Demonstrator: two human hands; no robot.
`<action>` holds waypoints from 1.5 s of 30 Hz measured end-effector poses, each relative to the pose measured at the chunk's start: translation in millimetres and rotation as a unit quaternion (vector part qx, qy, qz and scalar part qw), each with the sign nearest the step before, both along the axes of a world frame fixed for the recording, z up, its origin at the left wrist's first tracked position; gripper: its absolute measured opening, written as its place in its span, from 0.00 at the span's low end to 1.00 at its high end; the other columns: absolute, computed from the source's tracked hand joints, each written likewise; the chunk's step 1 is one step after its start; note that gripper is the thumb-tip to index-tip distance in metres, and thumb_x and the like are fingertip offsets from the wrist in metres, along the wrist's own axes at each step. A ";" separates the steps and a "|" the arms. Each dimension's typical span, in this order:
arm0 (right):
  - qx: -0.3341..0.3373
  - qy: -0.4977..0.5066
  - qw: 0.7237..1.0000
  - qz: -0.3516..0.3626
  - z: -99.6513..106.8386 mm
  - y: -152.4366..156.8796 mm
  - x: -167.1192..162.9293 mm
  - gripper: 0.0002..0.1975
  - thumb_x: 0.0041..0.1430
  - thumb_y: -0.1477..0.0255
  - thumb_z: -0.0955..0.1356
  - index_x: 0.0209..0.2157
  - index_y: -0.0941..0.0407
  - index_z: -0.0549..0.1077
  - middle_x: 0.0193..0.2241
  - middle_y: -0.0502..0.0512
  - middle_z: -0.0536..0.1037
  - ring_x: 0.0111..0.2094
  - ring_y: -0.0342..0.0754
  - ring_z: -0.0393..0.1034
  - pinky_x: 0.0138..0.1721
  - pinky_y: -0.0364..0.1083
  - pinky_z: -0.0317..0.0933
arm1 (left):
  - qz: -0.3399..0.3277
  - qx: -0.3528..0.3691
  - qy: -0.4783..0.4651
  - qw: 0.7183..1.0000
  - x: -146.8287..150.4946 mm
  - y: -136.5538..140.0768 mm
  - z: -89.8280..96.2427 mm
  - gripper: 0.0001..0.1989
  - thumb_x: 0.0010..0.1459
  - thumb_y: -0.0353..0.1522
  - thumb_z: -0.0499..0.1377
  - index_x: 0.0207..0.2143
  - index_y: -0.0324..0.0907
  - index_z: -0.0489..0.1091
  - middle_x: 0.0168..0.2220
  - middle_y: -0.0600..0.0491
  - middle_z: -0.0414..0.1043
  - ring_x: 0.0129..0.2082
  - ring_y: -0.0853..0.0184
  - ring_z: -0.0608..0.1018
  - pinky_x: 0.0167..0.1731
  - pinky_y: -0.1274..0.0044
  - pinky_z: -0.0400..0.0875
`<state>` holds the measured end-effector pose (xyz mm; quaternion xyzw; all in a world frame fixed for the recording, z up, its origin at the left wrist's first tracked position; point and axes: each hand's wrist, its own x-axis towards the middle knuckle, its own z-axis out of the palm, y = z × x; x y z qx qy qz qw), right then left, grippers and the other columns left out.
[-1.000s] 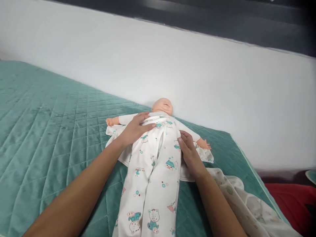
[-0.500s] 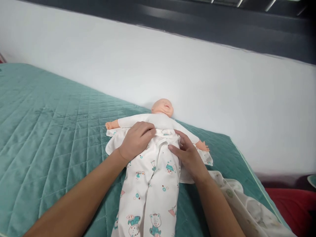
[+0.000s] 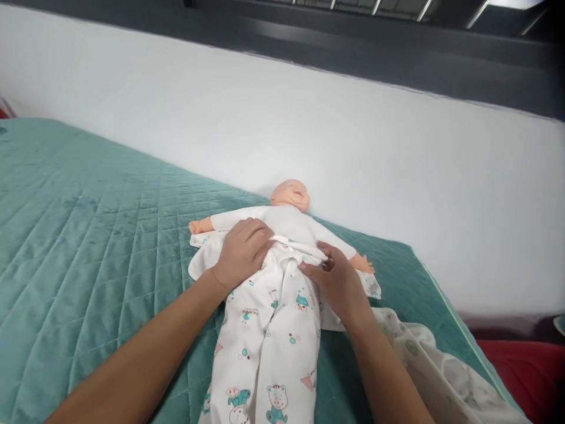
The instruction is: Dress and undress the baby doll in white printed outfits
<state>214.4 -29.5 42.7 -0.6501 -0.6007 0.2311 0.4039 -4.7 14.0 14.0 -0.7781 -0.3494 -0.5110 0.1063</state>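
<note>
A baby doll (image 3: 290,195) lies on its back, arms spread, with its torso and sleeves in plain white cloth. White baby pants (image 3: 286,330) with teal and pink animal prints cover its lower body. My left hand (image 3: 244,250) rests at the left of the waist, fingers curled over the waistband; the fingertips are partly hidden. With thumb and fingers, my right hand (image 3: 338,282) pinches the waistband's right side, which is lifted a little off the belly. Beneath the doll, a white printed garment (image 3: 373,284) is spread out, its edges showing under both arms.
A green quilted cover (image 3: 110,247) spreads under the doll, its right edge running diagonally. Crumpled white printed cloth (image 3: 436,359) lies beside my right forearm. A white wall (image 3: 265,112) stands behind the doll's head. Something red (image 3: 521,377) is beyond the right edge.
My right hand has drawn the right side of the waistband down and slightly outward, baring more of the white top. My left hand stays nearly in place.
</note>
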 end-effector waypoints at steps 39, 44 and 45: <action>0.077 -0.172 0.981 0.044 -29.7 -94.0 -6.0 0.10 0.56 0.65 0.65 0.24 0.54 0.67 0.23 0.48 0.71 0.28 0.46 0.61 0.33 0.44 0.52 | 0.055 -0.390 -0.015 0.919 -38.4 -94.0 -9.5 0.19 0.58 0.50 0.55 0.40 0.46 0.68 0.37 0.55 0.74 0.36 0.63 0.74 0.35 0.73 0.63; 0.016 -0.056 0.997 0.048 -31.7 -131.6 -23.6 0.18 0.58 0.56 0.66 0.23 0.54 0.63 0.20 0.44 0.63 0.25 0.43 0.56 0.28 0.43 0.50 | 0.027 -0.371 -0.012 0.928 -41.2 -92.7 -14.5 0.16 0.59 0.45 0.55 0.42 0.44 0.68 0.37 0.53 0.73 0.37 0.62 0.74 0.37 0.73 0.64; 0.005 -0.034 0.998 0.043 -32.2 -133.0 -25.8 0.19 0.58 0.56 0.66 0.23 0.54 0.63 0.20 0.44 0.61 0.25 0.43 0.55 0.28 0.43 0.50 | 0.015 -0.368 -0.017 0.929 -41.4 -92.5 -15.6 0.16 0.59 0.45 0.55 0.42 0.44 0.68 0.37 0.53 0.73 0.37 0.62 0.74 0.37 0.73 0.64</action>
